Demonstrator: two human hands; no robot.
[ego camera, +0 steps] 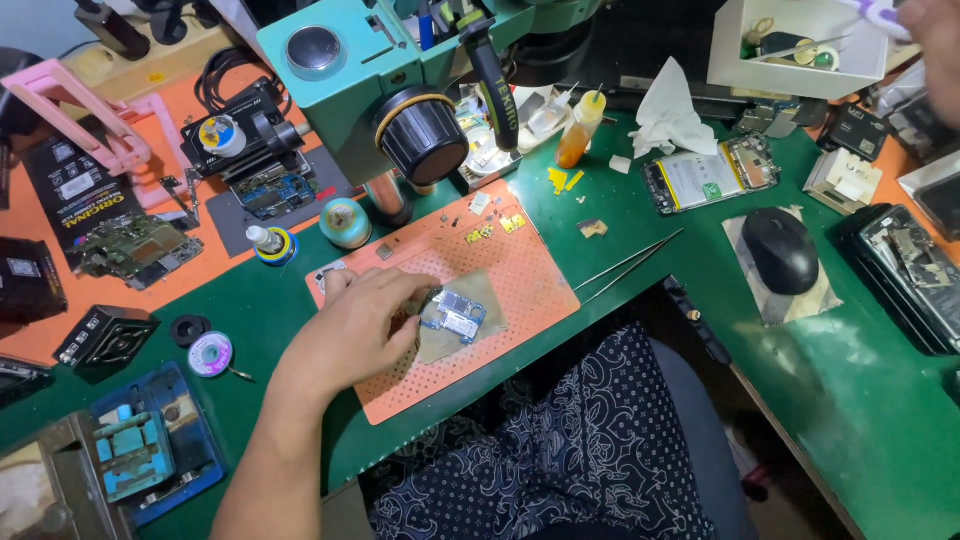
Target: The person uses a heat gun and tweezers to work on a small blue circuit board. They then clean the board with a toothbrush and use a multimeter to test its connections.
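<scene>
My left hand (358, 322) rests on an orange perforated mat (530, 290) at the green bench's front edge. Its fingertips pinch the left end of a small blue and silver circuit board (457, 319), which lies on a grey-brown pad in the middle of the mat. My right hand (940, 38) is blurred at the top right corner, beside a white open box (800, 68). A pale lilac object (878, 14) sits at its fingers; I cannot tell if it is gripped.
Long tweezers (630, 264) lie right of the mat. A green microscope (390, 70) stands behind it. To the right are an opened phone (708, 178), a black mouse (782, 250) and an amber bottle (580, 128). A solder spool (210, 354) and blue holder (150, 450) lie left.
</scene>
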